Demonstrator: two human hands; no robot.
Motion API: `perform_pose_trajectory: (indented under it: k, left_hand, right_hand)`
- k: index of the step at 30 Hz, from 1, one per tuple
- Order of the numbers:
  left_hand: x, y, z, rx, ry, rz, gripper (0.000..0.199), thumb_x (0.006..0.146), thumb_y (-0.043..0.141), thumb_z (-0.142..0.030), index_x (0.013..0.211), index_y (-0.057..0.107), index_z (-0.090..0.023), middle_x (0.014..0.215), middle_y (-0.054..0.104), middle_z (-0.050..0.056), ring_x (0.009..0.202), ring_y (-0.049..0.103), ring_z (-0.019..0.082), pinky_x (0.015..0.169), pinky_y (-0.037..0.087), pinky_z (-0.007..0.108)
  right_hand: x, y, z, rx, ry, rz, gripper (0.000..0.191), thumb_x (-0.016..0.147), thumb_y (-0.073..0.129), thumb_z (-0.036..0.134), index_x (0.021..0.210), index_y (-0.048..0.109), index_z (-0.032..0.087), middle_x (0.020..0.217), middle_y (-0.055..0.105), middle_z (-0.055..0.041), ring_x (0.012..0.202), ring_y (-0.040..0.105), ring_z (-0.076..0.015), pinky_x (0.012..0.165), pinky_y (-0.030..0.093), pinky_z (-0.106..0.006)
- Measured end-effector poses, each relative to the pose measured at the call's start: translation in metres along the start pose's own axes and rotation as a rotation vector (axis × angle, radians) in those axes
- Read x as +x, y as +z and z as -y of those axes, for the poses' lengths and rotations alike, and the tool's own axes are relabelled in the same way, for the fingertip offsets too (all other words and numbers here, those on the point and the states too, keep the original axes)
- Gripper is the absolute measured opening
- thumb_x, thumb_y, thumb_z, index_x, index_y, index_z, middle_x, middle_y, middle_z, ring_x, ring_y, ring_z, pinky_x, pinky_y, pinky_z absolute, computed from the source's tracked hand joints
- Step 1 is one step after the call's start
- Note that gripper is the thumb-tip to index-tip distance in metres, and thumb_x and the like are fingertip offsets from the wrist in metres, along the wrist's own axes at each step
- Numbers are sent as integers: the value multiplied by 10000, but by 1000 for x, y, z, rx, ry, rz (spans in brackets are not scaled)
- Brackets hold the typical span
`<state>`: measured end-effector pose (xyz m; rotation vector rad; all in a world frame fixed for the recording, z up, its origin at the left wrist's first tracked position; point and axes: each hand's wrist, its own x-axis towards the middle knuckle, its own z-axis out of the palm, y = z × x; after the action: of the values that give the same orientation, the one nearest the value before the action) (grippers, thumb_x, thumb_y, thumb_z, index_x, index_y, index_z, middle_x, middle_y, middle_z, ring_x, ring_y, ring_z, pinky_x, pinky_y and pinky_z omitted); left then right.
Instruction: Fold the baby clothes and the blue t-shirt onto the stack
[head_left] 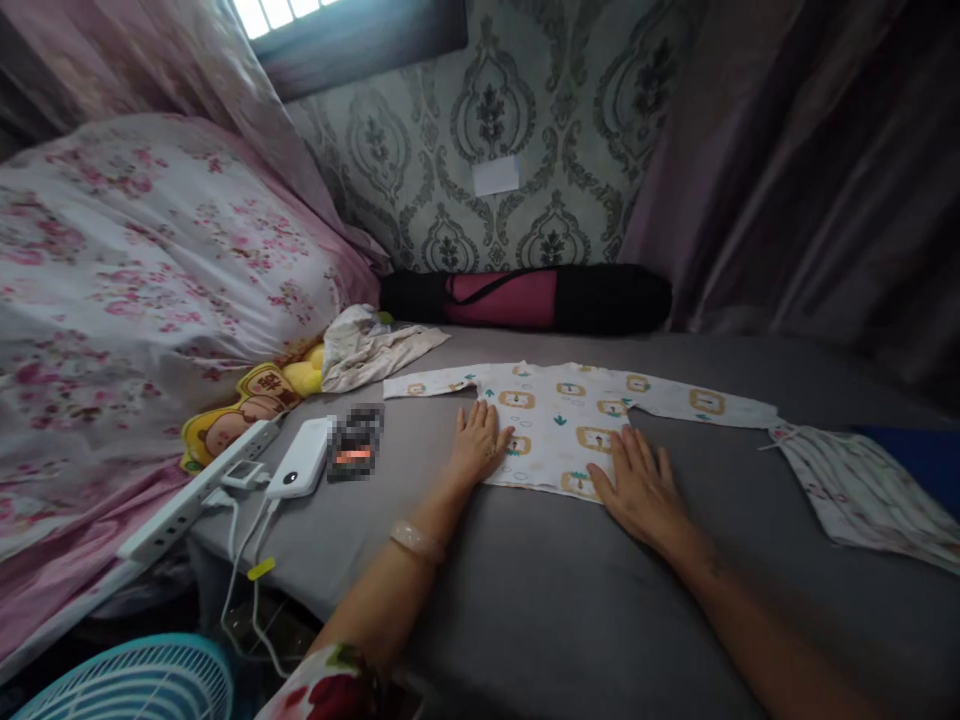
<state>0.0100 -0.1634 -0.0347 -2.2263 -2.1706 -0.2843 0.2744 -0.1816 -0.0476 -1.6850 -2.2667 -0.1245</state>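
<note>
A small white long-sleeved shirt (pixel 551 420) with tan and green prints lies flat on the grey bed sheet (pixel 525 590), both sleeves stretched out sideways. My left hand (pixel 478 440) rests on the shirt's left side edge, palm down with fingers spread. On the opposite side edge lies my right hand (pixel 641 485), also palm down and spread, its thumb over the lower part of the shirt. Neither hand grips anything.
At left are a white power bank (pixel 301 458), a pixelated object (pixel 356 443), a power strip (pixel 199 490) and cables. Striped cloth (pixel 862 485) lies right. Behind are crumpled cloth (pixel 367 350) and a black and red roll (pixel 525 298). A blue fan (pixel 142 680) stands lower left.
</note>
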Motion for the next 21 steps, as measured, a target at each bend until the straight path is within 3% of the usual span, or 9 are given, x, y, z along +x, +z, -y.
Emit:
perform_pose_trajectory:
  k: [3,8,11,14,16,19,21]
  left_hand:
    - [-5,-5,-7,29,46,-140,632,970,202,-470,1458,320,-85,1551,238,152,1456,131,263,1181,92,473]
    - [-10,6,-12,17,142,126,657,960,258,-506,1461,317,-86,1534,265,165,1437,205,272,1159,198,446]
    - [-10,15,-9,37,160,120,660,960,256,-500,1459,320,-73,1529,271,173,1434,208,278,1150,219,448]
    - [-9,22,-5,73,181,85,645,958,270,-474,1450,336,-63,1522,283,179,1429,221,290,1140,237,465]
    - [-9,25,-3,94,191,61,633,954,286,-455,1444,350,-59,1518,292,180,1426,228,293,1139,242,468]
    - [-8,26,-2,112,192,64,628,949,301,-444,1443,356,-60,1519,293,173,1425,234,291,1142,242,468]
    - [-8,25,-3,120,187,87,631,948,301,-448,1446,352,-64,1521,288,168,1425,230,291,1144,239,465]
  right_hand:
    - [0,-9,5,-5,-33,-34,666,936,283,465,1467,302,64,1548,233,-170,1445,130,-289,1153,90,-525]
    - [-2,-9,5,103,30,228,674,944,287,478,1462,320,47,1533,272,-171,1426,213,-276,1153,161,-463]
    - [7,-12,-10,216,-22,254,651,914,387,475,1432,389,81,1520,309,-170,1399,280,-274,1123,239,-424]
    - [32,-23,-42,359,-40,316,463,906,405,414,1212,616,138,1296,593,-108,1154,555,-229,935,429,-318]
    - [52,-35,-72,334,94,314,444,941,322,385,1036,685,147,1036,702,-70,932,636,-204,770,466,-275]
    - [75,-55,-124,-14,363,153,354,925,370,261,1060,678,150,1032,694,-116,969,624,-205,797,442,-277]
    - [85,-64,-154,-99,423,141,327,897,422,224,1042,682,88,1041,670,-212,1042,602,-270,861,427,-360]
